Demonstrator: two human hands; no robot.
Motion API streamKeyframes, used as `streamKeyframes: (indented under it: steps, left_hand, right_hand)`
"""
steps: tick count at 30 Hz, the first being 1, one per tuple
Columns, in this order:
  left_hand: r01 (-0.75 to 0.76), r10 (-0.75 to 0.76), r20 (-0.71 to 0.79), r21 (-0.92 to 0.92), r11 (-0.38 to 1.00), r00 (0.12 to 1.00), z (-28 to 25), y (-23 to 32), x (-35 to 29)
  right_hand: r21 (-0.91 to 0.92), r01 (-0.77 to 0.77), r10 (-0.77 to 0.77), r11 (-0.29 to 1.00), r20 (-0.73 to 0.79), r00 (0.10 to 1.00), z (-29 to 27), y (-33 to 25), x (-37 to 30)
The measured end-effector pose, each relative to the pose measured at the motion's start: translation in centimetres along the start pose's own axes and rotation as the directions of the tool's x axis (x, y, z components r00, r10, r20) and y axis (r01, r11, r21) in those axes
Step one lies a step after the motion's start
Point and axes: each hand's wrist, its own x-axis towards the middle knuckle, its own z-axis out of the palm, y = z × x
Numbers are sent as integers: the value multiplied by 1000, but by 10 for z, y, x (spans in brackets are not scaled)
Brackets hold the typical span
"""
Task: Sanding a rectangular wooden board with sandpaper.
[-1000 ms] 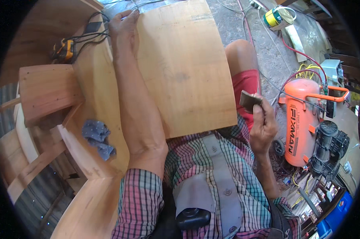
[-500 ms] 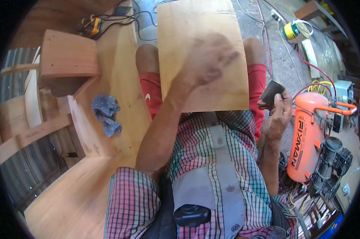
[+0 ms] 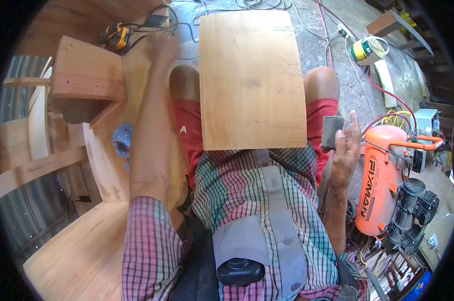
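Since half a second ago the left hand (image 3: 162, 47) has left the middle of the wooden board (image 3: 252, 80) and swung out to the upper left of the frame, where it now shows as a blur near the yellow power tool (image 3: 115, 37) and the black cables; whether its fingers are spread or curled I cannot tell from the smear. The board lies across the person's knees in the upper centre of the frame, its near edge against the checked shirt, and no hand touches it now. The right hand (image 3: 345, 148) is held up at the right of the frame, just beside the board's lower right corner, with its fingers closed around a small dark sanding block (image 3: 331, 131). An orange air compressor (image 3: 382, 180) stands on the floor to the right of that hand, and a blue rag (image 3: 121, 143) lies on the pale curved wooden parts at the left. Judging from this, the board's face looks smooth and even, so rubbing seems well along, yet the block is lifted off the wood and the work looks paused rather than finished.
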Motion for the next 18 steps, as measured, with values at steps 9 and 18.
streamKeyframes:
  steps: [9,18]
  left_hand:
    - [-284,283,-168,22,959,944,-30,-143,12]
    - [-67,8,-115,-522,850,993,-27,-21,-35]
  right_hand:
    - [54,158,-167,986,331,929,52,-32,-1]
    - [247,-86,-38,965,459,887,65,-36,6]
